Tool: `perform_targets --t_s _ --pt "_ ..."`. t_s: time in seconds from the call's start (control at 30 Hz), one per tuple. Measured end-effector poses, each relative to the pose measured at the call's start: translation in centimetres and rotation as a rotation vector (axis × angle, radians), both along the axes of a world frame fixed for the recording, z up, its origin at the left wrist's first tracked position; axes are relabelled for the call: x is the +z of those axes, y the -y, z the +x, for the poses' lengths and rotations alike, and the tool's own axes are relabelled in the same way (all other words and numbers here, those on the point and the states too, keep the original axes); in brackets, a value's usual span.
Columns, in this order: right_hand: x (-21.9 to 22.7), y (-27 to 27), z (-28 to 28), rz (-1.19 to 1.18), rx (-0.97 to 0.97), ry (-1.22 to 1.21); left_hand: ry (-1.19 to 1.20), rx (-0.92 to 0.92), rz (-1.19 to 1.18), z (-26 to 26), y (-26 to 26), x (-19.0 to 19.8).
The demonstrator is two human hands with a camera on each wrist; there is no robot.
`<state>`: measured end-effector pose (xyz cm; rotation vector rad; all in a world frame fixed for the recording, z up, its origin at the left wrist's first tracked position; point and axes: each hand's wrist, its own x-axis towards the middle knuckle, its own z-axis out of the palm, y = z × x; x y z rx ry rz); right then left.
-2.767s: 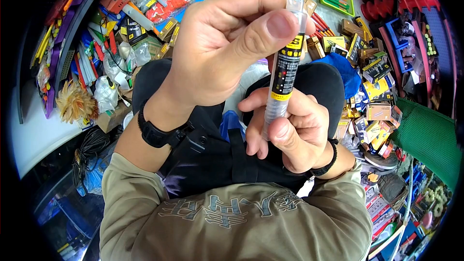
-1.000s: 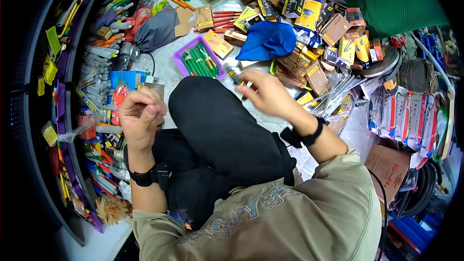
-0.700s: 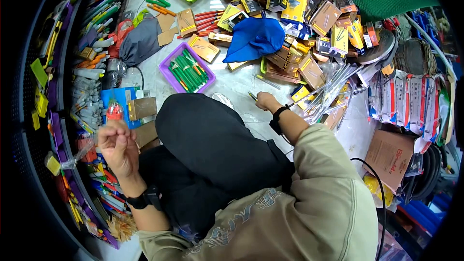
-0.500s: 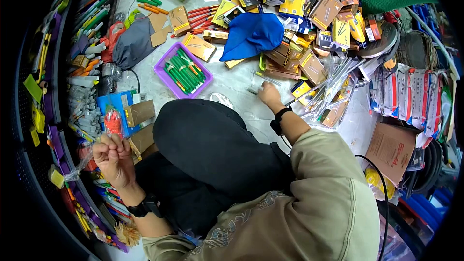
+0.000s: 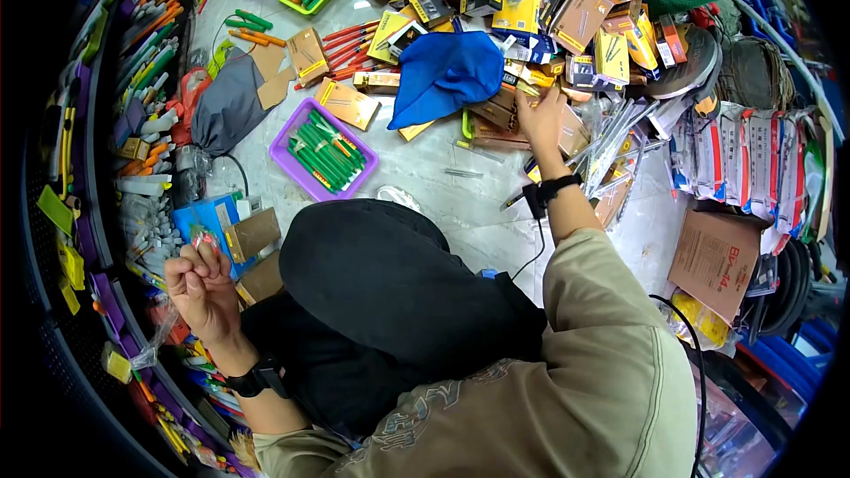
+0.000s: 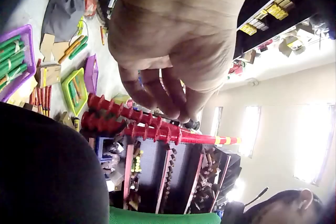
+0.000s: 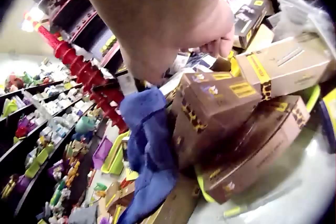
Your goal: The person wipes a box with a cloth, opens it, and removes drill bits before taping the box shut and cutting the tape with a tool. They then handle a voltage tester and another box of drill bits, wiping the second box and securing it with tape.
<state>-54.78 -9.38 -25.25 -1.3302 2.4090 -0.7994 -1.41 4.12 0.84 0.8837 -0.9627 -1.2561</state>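
Observation:
My left hand is raised at the left of the head view with its fingers bent toward the thumb. In the left wrist view those fingers pinch a small dark rod-like piece, mostly hidden by the hand. My right hand reaches over the pile of boxes, thumb and fingers spread apart, fingertips close to a brown cardboard box with a leopard-print band. Beside the box hangs a blue cloth. Two clear plastic tubes lie on the floor below the pile, the nearer tube short and clear.
A purple basket of green-wrapped packs stands ahead of the knee. Behind it are a lime tray and red pencil-like sticks. Long silvery packets lie to the right of the hand. Shelving lines the left side.
The right hand has laid the labelled clear tube on the floor and moved up and right onto the boxes. The left hand went out to the left, then stayed raised there.

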Motion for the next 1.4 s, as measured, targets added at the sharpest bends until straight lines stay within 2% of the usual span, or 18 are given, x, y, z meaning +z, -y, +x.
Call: perform_targets --t_s 0.07,0.1,0.17,0.2,0.5,0.57,0.67,0.77,0.9,1.03,1.07,1.1,1.13,1.17,1.2,1.23,1.3,1.4 --pt "-2.8 1.4 -1.8 0.1 0.048 -0.399 -0.008 -0.001 -0.006 0.0 0.1 -0.1" --pt "-2.8 2.5 -2.5 0.094 0.05 -0.398 -0.012 0.015 -0.006 0.0 0.2 -0.2" --pt "-2.6 4.1 -3.3 0.565 0.25 -0.064 -0.011 0.033 -0.009 -0.2 0.2 0.0" --pt "-1.9 4.5 -3.3 0.623 0.234 -0.009 -0.021 0.035 -0.005 -0.5 0.2 0.2" --pt "6.9 0.4 -5.5 0.473 0.265 0.118 -0.066 0.065 0.036 -4.4 -0.9 4.0" --pt "9.6 -1.5 -7.2 0.424 0.219 0.603 -0.077 0.047 0.049 -5.7 -1.8 4.8" --pt "15.1 -4.1 -6.4 0.269 0.418 0.998 0.086 -0.09 0.208 -7.8 -3.2 5.6" --pt "21.4 -6.0 -1.2 0.193 0.57 1.312 0.233 -0.202 0.3 -12.3 -3.4 7.6" --pt "27.9 -9.2 8.4 0.097 1.058 1.129 0.028 -0.178 0.254 -15.8 -6.0 7.4" --pt "31.6 -12.8 16.2 -0.192 1.489 0.677 -0.157 0.17 0.178 -15.8 -9.5 6.2" --pt "31.6 -12.5 16.6 0.032 1.503 0.93 -0.15 0.151 0.197 -14.7 -10.0 6.7" --pt "31.5 -11.8 17.0 0.268 1.493 1.174 -0.187 0.151 0.207 -13.8 -10.6 6.5" --pt "28.8 -10.2 17.7 0.257 1.454 1.182 -0.265 0.186 0.208 -12.8 -11.3 6.2" --pt "26.2 -8.2 18.6 0.067 1.276 1.079 -0.343 0.224 0.21 -11.8 -12.0 5.9" --pt "21.5 -5.0 19.2 -0.189 1.175 0.67 -0.355 0.272 0.216 -10.8 -12.6 5.7" --pt "18.5 -2.4 19.1 -0.004 1.01 0.601 -0.333 0.334 0.212 -10.1 -13.0 5.5" --pt "8.7 2.1 17.8 0.249 0.844 0.037 -0.47 0.329 0.173 -8.3 -14.2 4.3" --pt "-3.8 5.5 15.1 0.55 0.565 0.008 -0.658 0.225 0.064 -7.6 -14.3 4.3"
